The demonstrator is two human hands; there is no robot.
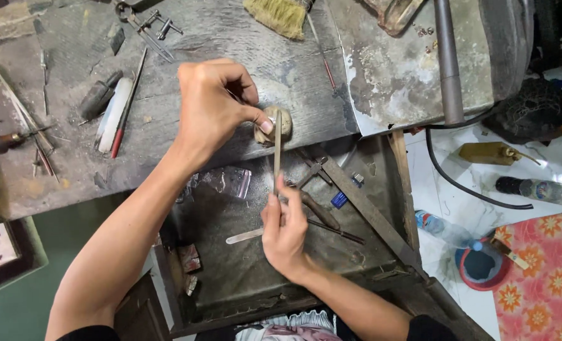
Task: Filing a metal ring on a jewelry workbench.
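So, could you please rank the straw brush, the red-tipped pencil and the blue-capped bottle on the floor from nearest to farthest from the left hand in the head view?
1. Red-tipped pencil, on the bench beyond the left hand's outer side.
2. Straw brush, at the bench's far edge.
3. Blue-capped bottle, on the floor, right of the bench.

Bare bench (186,132) lay open left of the left hand (215,107); pliers (322,208) and file (246,235) cluttered the tray (243,284).

A worn grey workbench (167,145) is carrying tools — a straw brush (280,16), dividers (143,28), what may be files (126,104) — lying scattered.
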